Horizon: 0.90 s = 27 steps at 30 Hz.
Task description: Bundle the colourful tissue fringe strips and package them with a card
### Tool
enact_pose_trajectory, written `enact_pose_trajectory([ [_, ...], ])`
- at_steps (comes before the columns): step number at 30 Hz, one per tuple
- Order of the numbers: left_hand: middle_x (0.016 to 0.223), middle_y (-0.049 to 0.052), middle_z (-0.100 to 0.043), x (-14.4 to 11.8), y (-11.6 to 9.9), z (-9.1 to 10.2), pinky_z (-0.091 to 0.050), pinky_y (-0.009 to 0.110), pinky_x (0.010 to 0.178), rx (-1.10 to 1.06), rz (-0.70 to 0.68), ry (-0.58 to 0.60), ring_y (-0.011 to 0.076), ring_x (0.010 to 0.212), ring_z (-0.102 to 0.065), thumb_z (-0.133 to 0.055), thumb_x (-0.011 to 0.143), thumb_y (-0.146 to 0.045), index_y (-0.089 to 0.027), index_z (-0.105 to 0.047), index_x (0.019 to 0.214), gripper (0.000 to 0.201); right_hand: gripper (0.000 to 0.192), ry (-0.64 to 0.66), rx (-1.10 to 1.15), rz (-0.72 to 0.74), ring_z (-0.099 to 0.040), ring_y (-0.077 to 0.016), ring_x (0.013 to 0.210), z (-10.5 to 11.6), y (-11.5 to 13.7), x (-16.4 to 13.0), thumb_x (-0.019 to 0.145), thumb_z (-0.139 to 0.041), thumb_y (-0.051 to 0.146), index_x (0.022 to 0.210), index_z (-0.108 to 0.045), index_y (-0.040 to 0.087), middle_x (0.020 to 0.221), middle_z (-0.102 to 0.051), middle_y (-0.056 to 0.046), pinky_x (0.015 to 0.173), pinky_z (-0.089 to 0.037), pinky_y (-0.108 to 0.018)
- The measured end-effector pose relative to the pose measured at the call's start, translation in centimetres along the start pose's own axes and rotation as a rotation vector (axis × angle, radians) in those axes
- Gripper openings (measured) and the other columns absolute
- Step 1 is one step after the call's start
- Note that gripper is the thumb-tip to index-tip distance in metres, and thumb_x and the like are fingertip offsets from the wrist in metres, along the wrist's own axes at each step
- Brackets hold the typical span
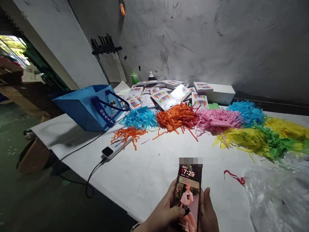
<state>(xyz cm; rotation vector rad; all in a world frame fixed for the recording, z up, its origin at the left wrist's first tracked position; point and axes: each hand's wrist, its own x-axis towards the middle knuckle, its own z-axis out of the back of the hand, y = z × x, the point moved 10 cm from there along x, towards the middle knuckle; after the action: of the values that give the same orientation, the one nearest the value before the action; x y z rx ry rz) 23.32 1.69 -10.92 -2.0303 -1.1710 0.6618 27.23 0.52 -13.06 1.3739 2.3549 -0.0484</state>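
A smartphone [188,190] with a lit lock screen is held upright near the table's front edge. My left hand [162,216] grips its left side, thumb lying across the lower screen. My right hand [208,213] cups its right edge from behind. Beyond it on the white table [149,170] lie piles of shredded paper fringe: orange [177,116], light blue [141,118], pink [217,120], yellow [243,139] and green [275,141].
A blue paper bag [90,106] stands at the table's left. A white power strip [115,148] with a black cable lies in front of it. Several printed packets [166,95] are stacked at the back beside a white box [220,93]. Clear plastic [277,196] lies at right.
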Motion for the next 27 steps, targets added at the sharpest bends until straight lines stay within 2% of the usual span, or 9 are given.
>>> enact_pose_trajectory([
  [3, 0.131, 0.011, -0.064, 0.3, -0.1, -0.4, -0.04, 0.043, 0.105, 0.067, -0.022, -0.015, 0.0331, 0.125, -0.058, -0.083, 0.074, -0.031, -0.025, -0.048, 0.14, 0.075, 0.06, -0.051, -0.016, 0.038, -0.07, -0.0286, 0.1, 0.7, 0.6, 0.0, 0.069, -0.079, 0.071, 0.11, -0.077, 0.026, 0.105, -0.076, -0.01, 0.092, -0.053, -0.042],
  [10, 0.135, 0.012, -0.062, 0.7, -0.2, -0.3, -0.037, 0.045, 0.113, 0.098, -0.088, -0.103, 0.0316, 0.129, -0.056, -0.08, 0.081, -0.034, -0.024, -0.05, 0.138, 0.066, 0.053, -0.092, -0.006, 0.083, -0.069, -0.0281, 0.103, 1.4, 1.0, -0.3, 0.073, -0.078, 0.069, 0.105, -0.078, 0.026, 0.107, -0.076, -0.01, 0.098, -0.051, -0.043],
  [20, 0.14, 0.012, -0.06, 0.7, 0.1, -0.8, -0.033, 0.049, 0.117, 0.082, -0.076, -0.049, 0.0328, 0.133, -0.053, -0.077, 0.085, -0.03, -0.025, -0.05, 0.139, 0.061, 0.055, -0.041, -0.031, 0.08, -0.068, -0.0287, 0.102, 0.6, 1.2, -0.4, 0.073, -0.078, 0.067, 0.11, -0.076, 0.027, 0.109, -0.074, -0.009, 0.094, -0.054, -0.044],
  [23, 0.136, 0.014, -0.062, 0.6, 0.2, -1.1, -0.037, 0.051, 0.113, 0.054, -0.051, -0.042, 0.0342, 0.13, -0.055, -0.077, 0.085, -0.03, -0.024, -0.05, 0.138, 0.06, 0.058, -0.046, -0.024, 0.05, -0.069, -0.0305, 0.101, 0.6, 0.9, -0.6, 0.072, -0.077, 0.07, 0.108, -0.077, 0.024, 0.106, -0.075, -0.011, 0.092, -0.054, -0.046],
  [27, 0.133, 0.014, -0.063, 0.6, 0.4, -1.2, -0.042, 0.053, 0.109, 0.026, -0.022, -0.033, 0.0343, 0.127, -0.058, -0.075, 0.086, -0.03, -0.026, -0.048, 0.139, 0.06, 0.055, -0.09, 0.033, 0.055, -0.068, -0.0318, 0.1, 1.1, 0.6, -0.7, 0.075, -0.075, 0.069, 0.106, -0.077, 0.024, 0.114, -0.073, -0.012, 0.089, -0.055, -0.047],
])
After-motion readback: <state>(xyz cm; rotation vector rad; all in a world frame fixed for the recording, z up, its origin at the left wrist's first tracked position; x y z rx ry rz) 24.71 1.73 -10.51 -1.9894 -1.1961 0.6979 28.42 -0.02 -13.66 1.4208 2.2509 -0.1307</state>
